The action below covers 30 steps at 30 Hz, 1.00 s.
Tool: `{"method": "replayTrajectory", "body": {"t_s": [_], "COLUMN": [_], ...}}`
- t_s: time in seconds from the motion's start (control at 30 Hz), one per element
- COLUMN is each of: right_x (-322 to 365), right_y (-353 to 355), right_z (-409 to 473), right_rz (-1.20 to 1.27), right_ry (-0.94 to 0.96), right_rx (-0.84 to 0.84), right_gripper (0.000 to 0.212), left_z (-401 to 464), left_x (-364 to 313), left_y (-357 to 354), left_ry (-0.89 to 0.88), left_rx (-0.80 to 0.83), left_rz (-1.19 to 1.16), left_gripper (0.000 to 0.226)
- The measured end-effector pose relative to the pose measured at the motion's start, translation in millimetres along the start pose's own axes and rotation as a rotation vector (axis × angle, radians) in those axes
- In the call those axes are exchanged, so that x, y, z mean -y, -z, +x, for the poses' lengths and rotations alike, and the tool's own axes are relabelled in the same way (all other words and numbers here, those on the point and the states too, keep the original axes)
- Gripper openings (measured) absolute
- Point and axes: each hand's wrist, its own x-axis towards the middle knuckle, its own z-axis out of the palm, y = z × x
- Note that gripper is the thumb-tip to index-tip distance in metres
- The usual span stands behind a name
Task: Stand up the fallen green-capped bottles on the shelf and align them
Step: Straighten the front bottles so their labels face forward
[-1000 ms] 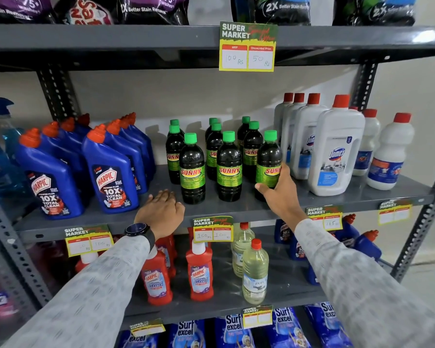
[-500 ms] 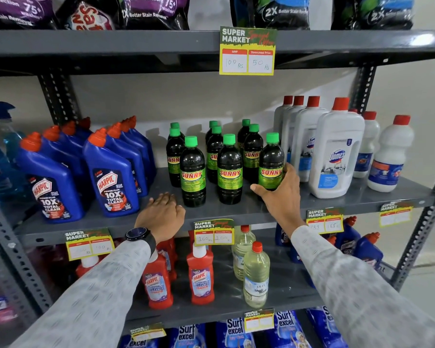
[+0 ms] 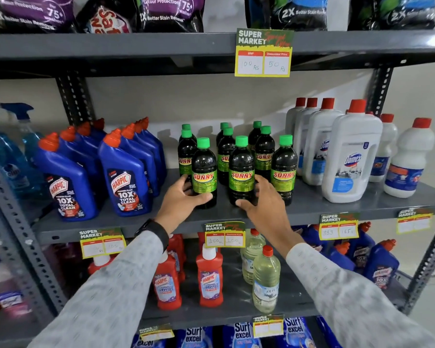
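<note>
Several dark SUNNY bottles with green caps stand upright in three columns on the grey middle shelf (image 3: 337, 205). My left hand (image 3: 182, 200) wraps the lower part of the front-left bottle (image 3: 204, 167), thumb across its front and fingers behind it. My right hand (image 3: 265, 200) holds the base of the front-middle bottle (image 3: 241, 167), thumb in front and fingers between it and the front-right bottle (image 3: 284, 167). No bottle is lying down. The rear bottles are partly hidden by the front row.
Blue Harpic bottles (image 3: 124, 177) crowd the shelf to the left, and white Domex bottles (image 3: 349, 156) stand to the right. A price tag (image 3: 224, 234) hangs on the shelf edge below my hands. Red and clear bottles fill the lower shelf.
My left hand rose from the shelf edge and took hold of the front-left bottle. My right hand shifted left from the front-right bottle to the front-middle one. The camera moved closer.
</note>
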Motion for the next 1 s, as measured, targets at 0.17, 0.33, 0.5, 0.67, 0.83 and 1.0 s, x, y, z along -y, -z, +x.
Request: {"method": "replayTrajectory", "body": {"t_s": [0.17,0.33,0.5,0.67,0.83,1.0], "right_x": [5,1,2,9,8,7], "right_y": [-5,-6,-11,-19,-20,-15], "right_z": [20,33,37,37,35,33], "right_rz": [0.017,0.047,0.102,0.109,0.082,0.09], "right_ry": [-0.077,-0.139,-0.123,-0.073,-0.052,-0.049], "right_rx": [0.055,0.087,0.146,0.183,0.192,0.203], "right_gripper": [0.082,0.073,0.071,0.069,0.068,0.069], "left_z": [10,10,7,1,-3,-5], "left_x": [-3,4,13,15,18,18], "left_y": [-7,-2,16,29,34,34], "left_ry": [-0.012,-0.051,-0.067,-0.089,-0.104,-0.114], "left_rx": [-0.006,-0.039,-0.049,-0.061,-0.075,-0.074], "left_rz": [0.012,0.056,0.079,0.072,0.079,0.092], "left_gripper": [0.09,0.083,0.084,0.08,0.076,0.077]}}
